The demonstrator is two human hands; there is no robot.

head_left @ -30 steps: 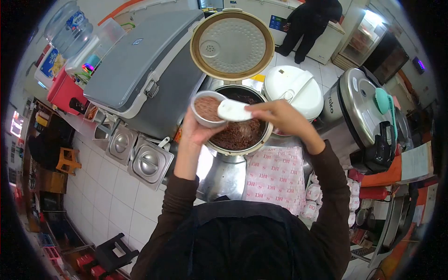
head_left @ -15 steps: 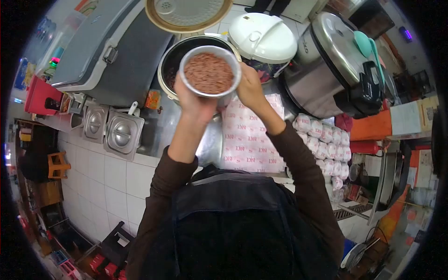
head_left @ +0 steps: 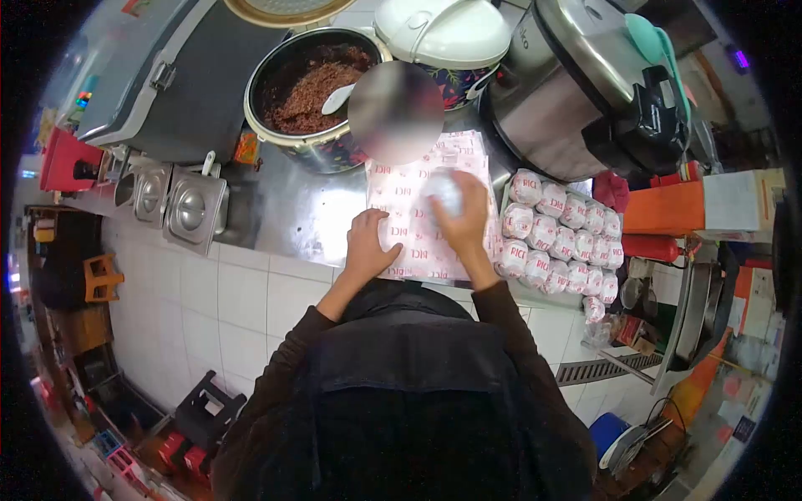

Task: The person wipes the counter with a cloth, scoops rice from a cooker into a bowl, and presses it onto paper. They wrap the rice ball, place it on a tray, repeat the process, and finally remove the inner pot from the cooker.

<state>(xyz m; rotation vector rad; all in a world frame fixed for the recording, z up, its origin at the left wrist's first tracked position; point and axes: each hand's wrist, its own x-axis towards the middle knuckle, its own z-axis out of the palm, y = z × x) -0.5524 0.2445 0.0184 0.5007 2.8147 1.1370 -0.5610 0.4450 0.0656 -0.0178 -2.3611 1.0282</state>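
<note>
My right hand [head_left: 472, 209] is closed round a small pale metal bowl [head_left: 445, 194], blurred by motion, over the stack of printed wrapping paper [head_left: 401, 184]. What the bowl contains is hidden. My left hand [head_left: 368, 244] lies with fingers spread on the paper's left edge. Behind the paper, an uncovered rice cooker [head_left: 305, 142] holds reddish-brown rice [head_left: 311, 98], with a white rice paddle [head_left: 337, 99] resting in it. Several round wrapped parcels [head_left: 543, 232] in the same printed paper sit in rows to the right.
A closed white-lidded rice cooker [head_left: 443, 37] and a large steel cooker [head_left: 568, 92] stand at the back. Left are a grey cooler box [head_left: 200, 92] and lidded steel pans [head_left: 192, 213]. A blurred round patch covers part of the view near the rice cooker.
The bowl, upright and full of rice over the cooker before, has come down over the paper in my right hand. My left hand has let go and now rests on the paper.
</note>
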